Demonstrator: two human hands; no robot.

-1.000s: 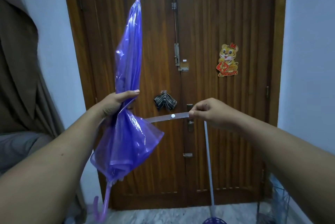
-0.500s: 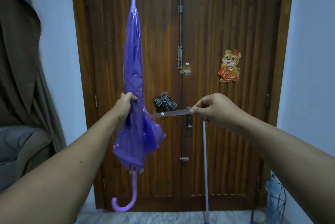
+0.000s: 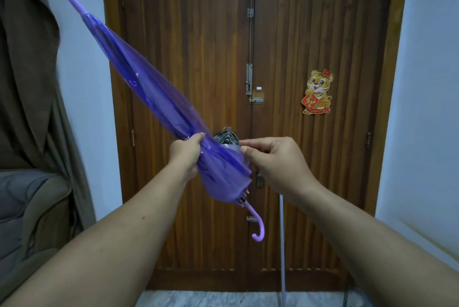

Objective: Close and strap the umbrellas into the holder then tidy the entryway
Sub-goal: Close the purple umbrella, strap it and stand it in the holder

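Note:
A closed purple see-through umbrella (image 3: 149, 88) slants across the view, tip up at the left, hooked handle (image 3: 258, 229) low at the centre. My left hand (image 3: 186, 155) grips its folded canopy near the lower end. My right hand (image 3: 270, 157) pinches the umbrella's grey strap (image 3: 232, 148) against the canopy, just right of my left hand. A second, small striped umbrella (image 3: 227, 137) hangs on the door behind, mostly hidden by the purple one.
A brown wooden double door (image 3: 310, 182) fills the background, with a tiger sticker (image 3: 318, 93) on its right leaf. A pale thin pole (image 3: 282, 252) leans against the door. A brown curtain (image 3: 29, 83) and grey sofa (image 3: 24, 207) stand at the left.
The umbrella has tilted from upright to slanting, tip to the left. My right hand has brought the stretched strap in against the canopy, close to my left hand.

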